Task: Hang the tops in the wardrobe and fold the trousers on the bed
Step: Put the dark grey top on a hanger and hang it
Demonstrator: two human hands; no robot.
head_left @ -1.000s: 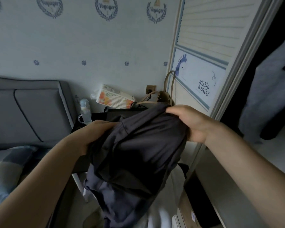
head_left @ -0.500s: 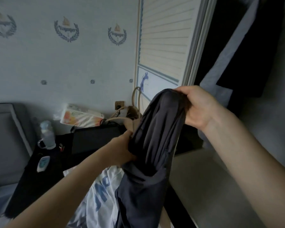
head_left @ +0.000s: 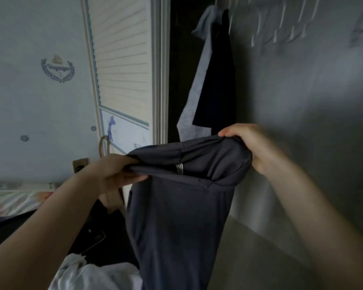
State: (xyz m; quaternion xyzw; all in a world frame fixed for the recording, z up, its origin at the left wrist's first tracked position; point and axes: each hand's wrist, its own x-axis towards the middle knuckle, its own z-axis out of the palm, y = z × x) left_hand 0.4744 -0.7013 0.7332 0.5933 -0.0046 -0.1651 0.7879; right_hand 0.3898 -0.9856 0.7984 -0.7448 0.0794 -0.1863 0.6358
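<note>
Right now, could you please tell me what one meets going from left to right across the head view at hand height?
Wall socket → left hand → dark garment, held up by both hands → right hand → grey wardrobe interior wall.

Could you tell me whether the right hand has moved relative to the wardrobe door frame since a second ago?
Yes. The right hand, gripping the dark garment, has moved rightward past the door frame, into the wardrobe opening.

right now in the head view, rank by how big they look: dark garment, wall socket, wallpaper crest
1. dark garment, nearest the camera, so its lead may be overstated
2. wallpaper crest
3. wall socket, partly hidden
</note>
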